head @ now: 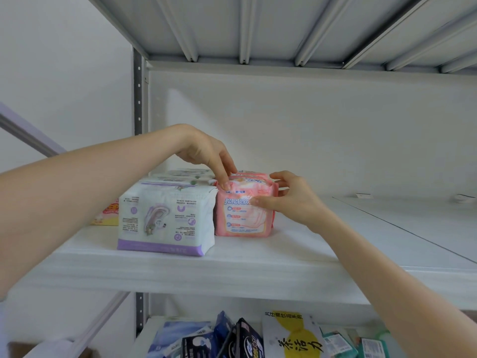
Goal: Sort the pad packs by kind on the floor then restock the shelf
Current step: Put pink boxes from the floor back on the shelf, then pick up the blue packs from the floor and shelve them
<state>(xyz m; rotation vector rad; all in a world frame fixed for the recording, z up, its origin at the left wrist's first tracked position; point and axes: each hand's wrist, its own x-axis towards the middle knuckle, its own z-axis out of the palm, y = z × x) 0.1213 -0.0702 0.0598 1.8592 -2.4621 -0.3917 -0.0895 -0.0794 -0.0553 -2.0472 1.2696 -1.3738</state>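
One pink pack [242, 218] stands upright on the shelf [284, 262], its left side touching the purple pack [165, 220]. The right hand [291, 195] grips it, thumb on the front and fingers round the right edge. The left hand [204, 151] sets its fingertips on the top left corner; its thumb is hidden, so I cannot tell pinch from press.

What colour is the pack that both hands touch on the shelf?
The pack is pink with blue and white print; the head view shows it.
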